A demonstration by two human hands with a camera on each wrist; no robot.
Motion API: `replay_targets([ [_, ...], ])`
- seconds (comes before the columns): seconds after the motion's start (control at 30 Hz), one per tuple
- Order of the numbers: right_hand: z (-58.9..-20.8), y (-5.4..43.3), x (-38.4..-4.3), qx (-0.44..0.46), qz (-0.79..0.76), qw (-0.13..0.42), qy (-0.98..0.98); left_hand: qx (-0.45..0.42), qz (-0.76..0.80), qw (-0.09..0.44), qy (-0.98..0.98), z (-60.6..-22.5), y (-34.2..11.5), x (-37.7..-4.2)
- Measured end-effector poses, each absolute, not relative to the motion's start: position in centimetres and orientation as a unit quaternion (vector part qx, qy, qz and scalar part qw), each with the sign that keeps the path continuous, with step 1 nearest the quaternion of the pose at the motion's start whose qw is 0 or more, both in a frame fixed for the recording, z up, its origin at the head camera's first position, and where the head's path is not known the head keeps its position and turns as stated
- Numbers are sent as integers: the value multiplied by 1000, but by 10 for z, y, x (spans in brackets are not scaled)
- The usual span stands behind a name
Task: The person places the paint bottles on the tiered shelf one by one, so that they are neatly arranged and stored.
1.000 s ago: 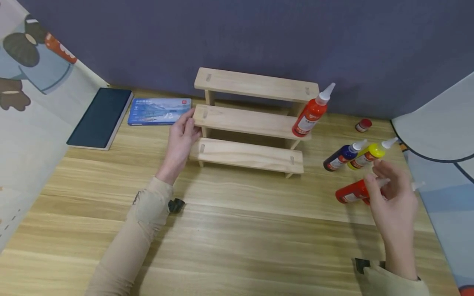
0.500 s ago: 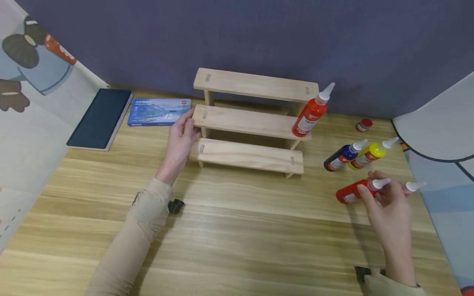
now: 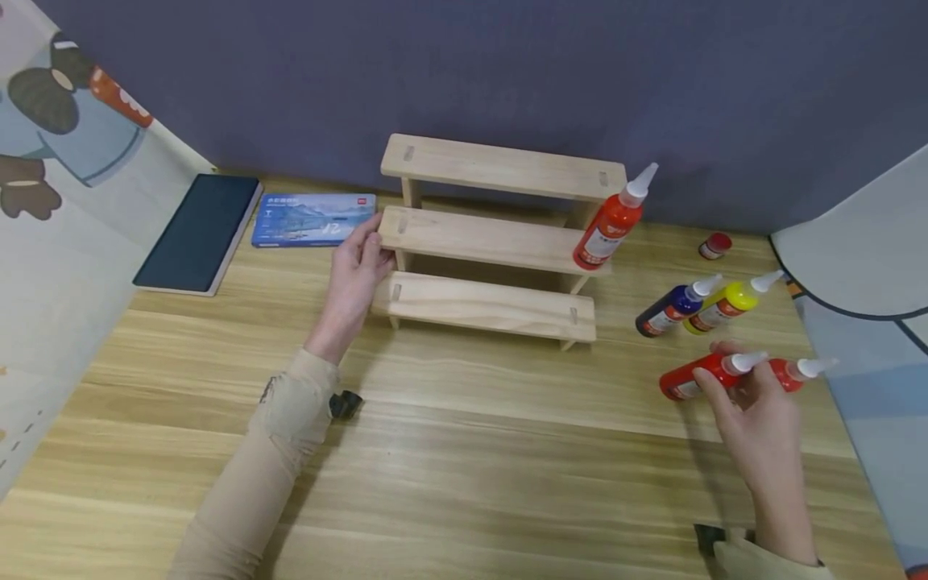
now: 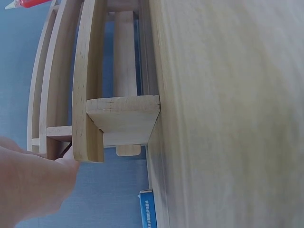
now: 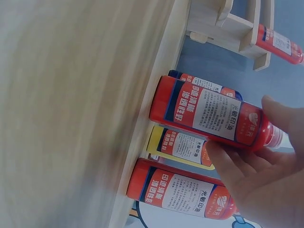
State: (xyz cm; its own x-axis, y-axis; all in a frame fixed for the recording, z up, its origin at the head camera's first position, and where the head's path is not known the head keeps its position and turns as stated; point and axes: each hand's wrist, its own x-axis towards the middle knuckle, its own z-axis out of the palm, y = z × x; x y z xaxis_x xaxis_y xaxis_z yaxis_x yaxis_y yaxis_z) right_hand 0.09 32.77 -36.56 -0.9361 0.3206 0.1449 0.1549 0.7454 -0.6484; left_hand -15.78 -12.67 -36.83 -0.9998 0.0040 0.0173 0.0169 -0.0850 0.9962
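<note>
My left hand (image 3: 355,270) grips the left end of a three-step wooden display rack (image 3: 486,234), fingers at the middle step. In the left wrist view part of that hand shows beside the rack's end (image 4: 88,95). On the right, my right hand (image 3: 761,427) has thumb and fingers around the upper part of a red ink bottle (image 3: 689,379) with a white nozzle, upright on the table. The right wrist view shows the thumb on one side of this red bottle (image 5: 209,111) and the fingers on the other. Another red bottle (image 3: 786,373) stands right behind the hand.
A red bottle (image 3: 607,232) stands at the right end of the middle step. Blue (image 3: 667,310) and yellow (image 3: 721,306) bottles stand behind the right hand. A small red-capped jar (image 3: 714,246) is farther back. Left of the rack lie a blue box (image 3: 315,219) and a dark notebook (image 3: 199,234).
My right hand has come down and left from over the two red bottles, and its thumb and fingers have closed in around the nearer one. The left hand stays on the rack.
</note>
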Motion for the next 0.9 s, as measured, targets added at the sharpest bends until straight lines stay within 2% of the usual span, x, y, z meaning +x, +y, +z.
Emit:
replay_targets([
  [0.9, -365, 327, -1, -129, 329, 107, -929, -7, -732, 7, -681, -368, -126, -157],
])
